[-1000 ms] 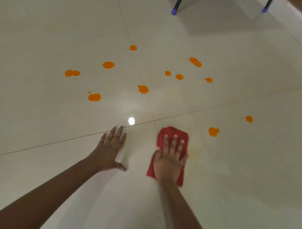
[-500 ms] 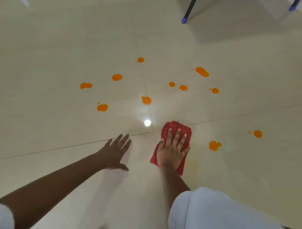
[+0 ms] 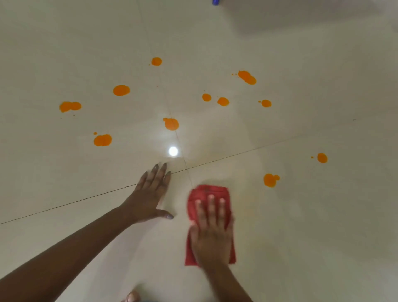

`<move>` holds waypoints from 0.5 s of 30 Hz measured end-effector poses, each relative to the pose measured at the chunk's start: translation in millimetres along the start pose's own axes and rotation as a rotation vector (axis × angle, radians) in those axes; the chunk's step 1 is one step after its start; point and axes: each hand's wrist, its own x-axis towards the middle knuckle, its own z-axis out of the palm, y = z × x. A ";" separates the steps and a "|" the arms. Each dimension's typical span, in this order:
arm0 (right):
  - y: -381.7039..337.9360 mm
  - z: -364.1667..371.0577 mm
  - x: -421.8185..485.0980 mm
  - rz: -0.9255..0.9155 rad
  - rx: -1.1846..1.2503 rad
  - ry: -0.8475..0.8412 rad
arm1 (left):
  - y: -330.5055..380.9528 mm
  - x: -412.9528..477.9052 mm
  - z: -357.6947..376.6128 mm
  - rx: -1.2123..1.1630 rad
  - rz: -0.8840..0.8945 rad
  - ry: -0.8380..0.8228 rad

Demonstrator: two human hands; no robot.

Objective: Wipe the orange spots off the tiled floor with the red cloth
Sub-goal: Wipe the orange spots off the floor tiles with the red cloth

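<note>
Head view: the right hand [image 3: 212, 235] lies flat on the red cloth [image 3: 206, 191], fingers straight, grip apart. It is blurred, and it hides the cloth's middle. The cloth sits on the tiled floor [image 3: 301, 226] just below the grout-line crossing. The left hand [image 3: 150, 194] rests flat beside it, grip apart. Orange spots [image 3: 270, 180] lie beyond. A blue tip [image 3: 215, 2] — perhaps a chair leg — is cut off at the top.
</note>
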 end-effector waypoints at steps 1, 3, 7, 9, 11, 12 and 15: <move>-8.4 0.8 7.4 -0.123 0.010 -0.033 | -1.6 -0.8 2.4 -0.018 0.002 0.014; -11.1 -2.1 55.2 -0.228 0.021 -0.030 | -2.2 -1.1 4.9 -0.072 -0.022 0.028; 56.3 -10.5 130.6 0.074 -0.083 0.066 | 3.1 3.1 5.4 -0.106 -0.002 0.099; 87.5 -13.7 111.1 0.269 -0.022 0.133 | 14.6 11.1 -0.4 -0.111 0.073 0.108; 77.2 -13.4 62.9 0.354 -0.021 0.155 | 33.8 27.3 -3.1 -0.079 0.166 0.111; 62.4 -11.2 39.8 0.310 -0.031 0.140 | 43.2 36.8 -3.2 -0.042 0.207 0.108; 44.9 -8.4 44.0 0.000 -0.002 0.043 | 60.6 63.0 -5.0 0.036 0.242 0.117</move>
